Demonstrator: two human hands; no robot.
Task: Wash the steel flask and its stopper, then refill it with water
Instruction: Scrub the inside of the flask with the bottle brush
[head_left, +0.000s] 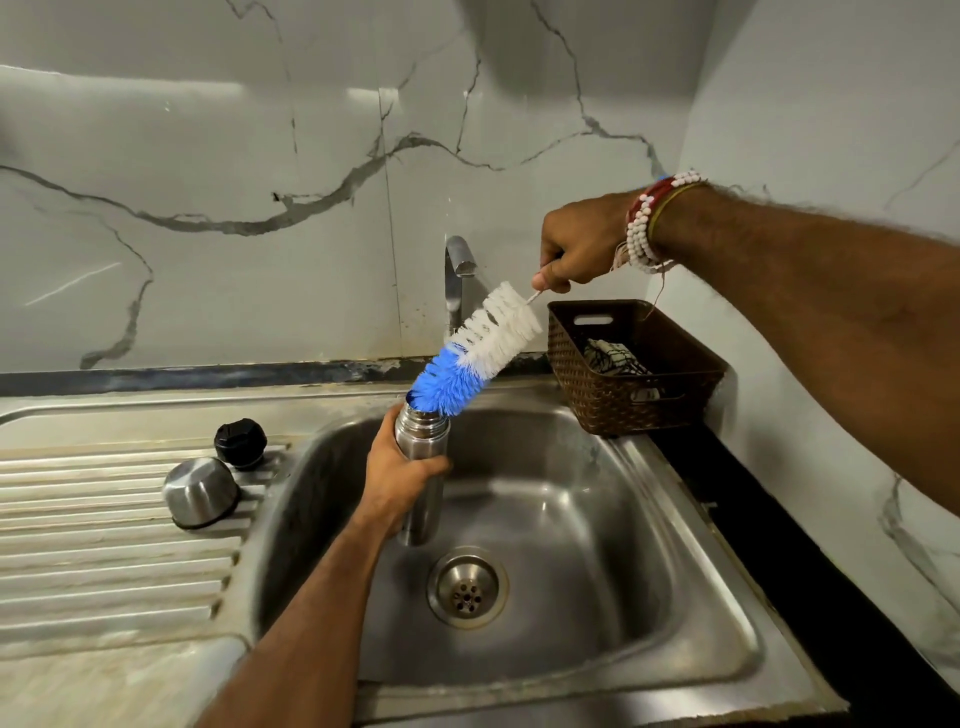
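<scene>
A home kitchen: a stainless steel sink (675, 545) with ribbed steel drainboard (104, 545), a steel tap (456, 280) against white grey-veined marble wall tiles (208, 156), and a brown woven plastic basket (597, 384) beside it.

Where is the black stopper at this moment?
In the head view, the black stopper stands on the ribbed draining board, left of the sink basin and just behind the mouth-down steel cup.

No readable text, label, brand or number shows anywhere (steel surfaces included).
</scene>
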